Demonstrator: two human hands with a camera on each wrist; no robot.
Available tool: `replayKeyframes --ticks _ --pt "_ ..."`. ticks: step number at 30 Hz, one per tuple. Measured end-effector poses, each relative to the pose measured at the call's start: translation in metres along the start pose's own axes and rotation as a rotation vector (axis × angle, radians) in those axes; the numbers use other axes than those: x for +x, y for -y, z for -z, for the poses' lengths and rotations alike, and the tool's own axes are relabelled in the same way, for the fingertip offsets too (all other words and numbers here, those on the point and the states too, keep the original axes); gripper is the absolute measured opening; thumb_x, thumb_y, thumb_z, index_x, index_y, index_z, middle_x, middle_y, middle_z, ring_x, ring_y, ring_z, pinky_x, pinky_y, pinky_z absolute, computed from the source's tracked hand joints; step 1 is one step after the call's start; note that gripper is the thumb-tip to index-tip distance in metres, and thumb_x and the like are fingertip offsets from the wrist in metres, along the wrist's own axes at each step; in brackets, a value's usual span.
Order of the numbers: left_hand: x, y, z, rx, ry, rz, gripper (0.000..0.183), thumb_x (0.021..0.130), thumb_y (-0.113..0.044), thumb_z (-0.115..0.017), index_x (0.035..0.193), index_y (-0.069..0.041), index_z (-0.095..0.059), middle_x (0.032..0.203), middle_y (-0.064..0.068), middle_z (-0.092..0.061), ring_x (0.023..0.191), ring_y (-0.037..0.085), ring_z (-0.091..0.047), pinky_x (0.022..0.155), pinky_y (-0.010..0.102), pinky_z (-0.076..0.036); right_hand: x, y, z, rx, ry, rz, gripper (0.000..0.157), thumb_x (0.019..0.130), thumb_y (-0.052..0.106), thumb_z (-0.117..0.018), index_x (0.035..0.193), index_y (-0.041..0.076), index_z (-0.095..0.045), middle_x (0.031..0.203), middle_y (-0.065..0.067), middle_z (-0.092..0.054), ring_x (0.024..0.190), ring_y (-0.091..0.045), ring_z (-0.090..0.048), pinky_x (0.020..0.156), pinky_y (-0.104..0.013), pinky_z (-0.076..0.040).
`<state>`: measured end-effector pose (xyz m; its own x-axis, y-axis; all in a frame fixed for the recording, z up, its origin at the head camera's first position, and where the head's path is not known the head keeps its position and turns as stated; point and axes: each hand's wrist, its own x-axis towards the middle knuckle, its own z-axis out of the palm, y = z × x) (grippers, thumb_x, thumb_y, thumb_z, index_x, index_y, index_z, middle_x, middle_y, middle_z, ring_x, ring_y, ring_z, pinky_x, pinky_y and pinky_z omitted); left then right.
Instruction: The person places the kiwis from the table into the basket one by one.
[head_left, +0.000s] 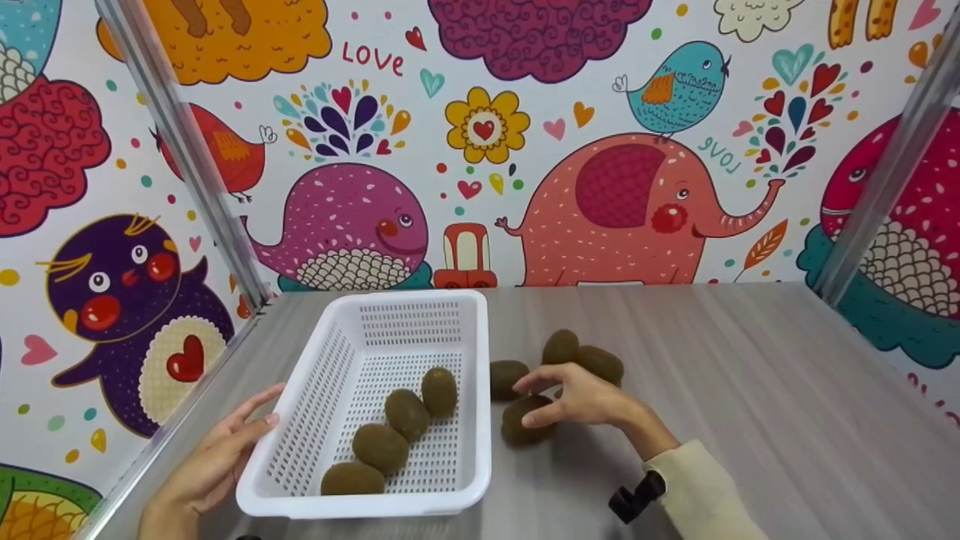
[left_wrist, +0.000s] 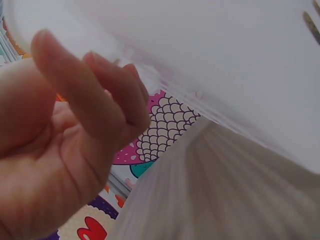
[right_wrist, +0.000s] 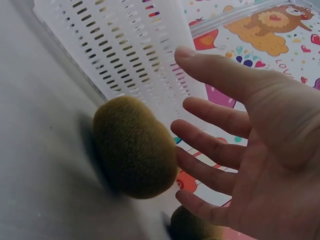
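A white plastic basket (head_left: 360, 506) stands on the table, with several brown kiwis (head_left: 381, 448) in a slanting row inside it. At its left side my left hand (head_left: 217, 450) holds the rim; the left wrist view shows curled fingers (left_wrist: 95, 95) at the rim's edge. My right hand (head_left: 581, 397) is just above a loose kiwi (head_left: 529, 421) right of the basket, fingers spread around it. In the right wrist view that kiwi (right_wrist: 135, 147) lies in front of the fingertips, not gripped. Another kiwi (head_left: 508, 379) lies close to the basket's right wall.
Behind the right hand lie two more kiwis, an upright-looking one (head_left: 561, 346) and one partly hidden by the hand (head_left: 600, 365). A wall with cartoon animals (head_left: 615, 210) closes off the back of the grey table (head_left: 787, 420). Metal posts (head_left: 195, 165) frame both sides.
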<state>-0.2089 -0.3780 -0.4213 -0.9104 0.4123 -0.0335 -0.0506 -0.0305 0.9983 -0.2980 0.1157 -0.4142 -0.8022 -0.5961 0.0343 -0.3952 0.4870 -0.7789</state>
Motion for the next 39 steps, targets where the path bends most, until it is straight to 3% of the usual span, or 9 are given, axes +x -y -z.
replayKeyframes --ticks 5,14,22,28,33,39 --pt "0.0 0.0 0.0 -0.003 -0.001 -0.004 0.043 0.11 -0.02 -0.033 0.135 -0.053 -0.046 0.126 -0.01 -0.068 0.116 0.018 -0.067 0.096 0.045 -0.058 0.003 -0.011 0.0 0.048 0.021 0.004 0.05 0.081 0.031 -0.085 0.124 0.011 -0.069 0.124 -0.008 -0.07 0.118 -0.028 -0.06 0.103 -0.053 -0.05" --pt "0.0 0.0 0.001 -0.003 0.023 -0.011 0.044 0.11 -0.02 -0.032 0.135 -0.053 -0.045 0.127 -0.011 -0.067 0.117 0.017 -0.067 0.096 0.044 -0.058 0.006 -0.036 -0.003 0.271 0.054 -0.022 0.057 0.084 0.028 -0.08 0.135 0.01 -0.061 0.137 -0.011 -0.062 0.129 -0.029 -0.055 0.113 -0.052 -0.043" --pt "0.0 -0.001 0.0 0.005 0.013 -0.014 0.043 0.11 -0.02 -0.033 0.136 -0.053 -0.045 0.127 -0.011 -0.067 0.117 0.018 -0.067 0.097 0.045 -0.057 0.007 -0.044 -0.004 0.334 0.047 -0.064 0.056 0.083 0.026 -0.08 0.134 0.01 -0.062 0.137 -0.011 -0.062 0.127 -0.026 -0.056 0.113 -0.05 -0.04" --pt "0.0 0.0 0.001 -0.004 0.017 -0.013 0.043 0.11 -0.02 -0.032 0.136 -0.052 -0.045 0.128 -0.011 -0.067 0.118 0.018 -0.066 0.097 0.045 -0.057 0.006 -0.043 -0.006 0.304 0.041 -0.102 0.056 0.083 0.024 -0.081 0.134 0.012 -0.062 0.138 -0.011 -0.061 0.127 -0.027 -0.055 0.113 -0.055 -0.039" --pt "0.0 0.0 0.001 -0.014 0.025 -0.018 0.044 0.11 -0.019 -0.031 0.137 -0.052 -0.045 0.128 -0.01 -0.067 0.117 0.019 -0.067 0.096 0.046 -0.057 0.006 -0.039 -0.007 0.2 0.044 -0.136 0.055 0.08 0.023 -0.085 0.13 0.018 -0.065 0.135 -0.007 -0.062 0.123 -0.026 -0.054 0.112 -0.055 -0.041" --pt "-0.001 0.0 0.0 -0.015 0.028 -0.022 0.045 0.11 -0.019 -0.032 0.137 -0.052 -0.045 0.129 -0.011 -0.067 0.118 0.018 -0.066 0.097 0.044 -0.057 0.006 -0.032 -0.007 0.097 0.101 -0.115 0.051 0.079 0.022 -0.085 0.127 0.022 -0.067 0.128 -0.003 -0.064 0.116 -0.023 -0.054 0.11 -0.053 -0.044"
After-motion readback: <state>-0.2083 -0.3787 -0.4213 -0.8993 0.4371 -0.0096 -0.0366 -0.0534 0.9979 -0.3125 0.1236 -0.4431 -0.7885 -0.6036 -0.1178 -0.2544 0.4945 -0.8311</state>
